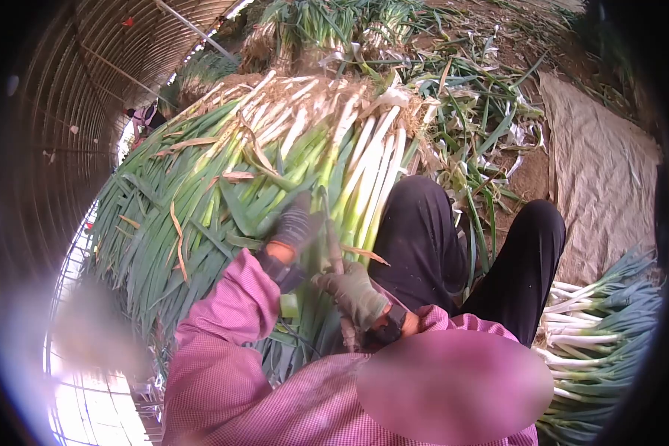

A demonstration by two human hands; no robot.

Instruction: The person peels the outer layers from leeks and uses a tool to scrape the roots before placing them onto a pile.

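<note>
A big heap of long green onions point(201, 178) lies in front of me, their roots and white stalks toward the far side and the leaves toward me. My left hand point(296, 221), in a dark grey striped glove, reaches onto the leaves; its fingers are smeared by motion. In a pale greenish glove, my right hand point(349, 294) is closed around a long wooden handle point(334, 249). That handle points away from me across the heap, close beside the white stalks, and its far end is blurred.
My bent knees point(420, 223) flank the heap's right side. Trimmed leaves point(490, 141) litter the ground beyond. A beige cloth point(602, 171) lies at right, above a row of cleaned green onions point(583, 342). Bundled onions point(334, 26) stand at the back; a ribbed wall point(59, 111) curves up at left.
</note>
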